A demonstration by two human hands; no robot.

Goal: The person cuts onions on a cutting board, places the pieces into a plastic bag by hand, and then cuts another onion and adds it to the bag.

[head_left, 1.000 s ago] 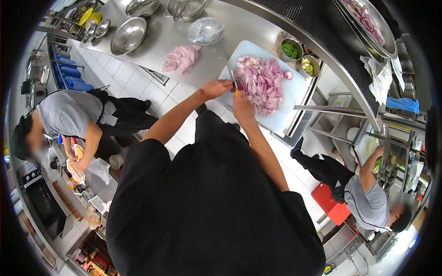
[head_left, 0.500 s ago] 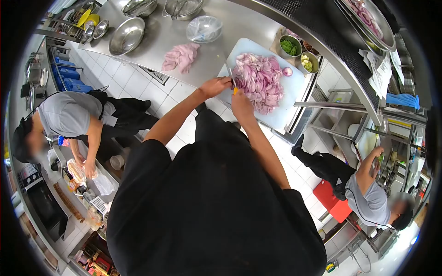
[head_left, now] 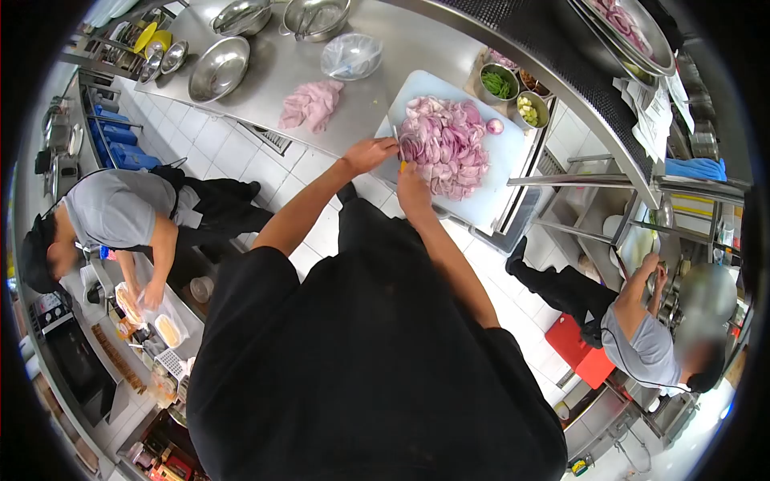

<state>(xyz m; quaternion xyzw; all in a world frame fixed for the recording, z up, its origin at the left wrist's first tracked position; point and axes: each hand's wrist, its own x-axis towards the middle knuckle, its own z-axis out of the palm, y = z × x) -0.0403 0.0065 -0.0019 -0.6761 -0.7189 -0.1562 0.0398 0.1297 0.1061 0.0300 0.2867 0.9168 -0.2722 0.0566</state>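
Into view at far left comes one bread-like piece [head_left: 168,330] by a co-worker's hands [head_left: 152,296]. Next, three big steel bowls [head_left: 219,70] and one pink cloth [head_left: 311,106] sit on the counter [head_left: 361,111], off to the side, probably leaving cutting room. Now the left hand [head_left: 373,154], fingers bunched by the blade, perhaps steadying something; its grip I can't tell. One knife [head_left: 403,167], yellow handle clamped in the right hand [head_left: 413,189], presumably for control. Sliced onions [head_left: 445,148], uncountable, heap on one white board [head_left: 511,164]; one rounded piece [head_left: 495,127] sits apart. Two small containers [head_left: 489,95] stand beyond, likely kept handy.
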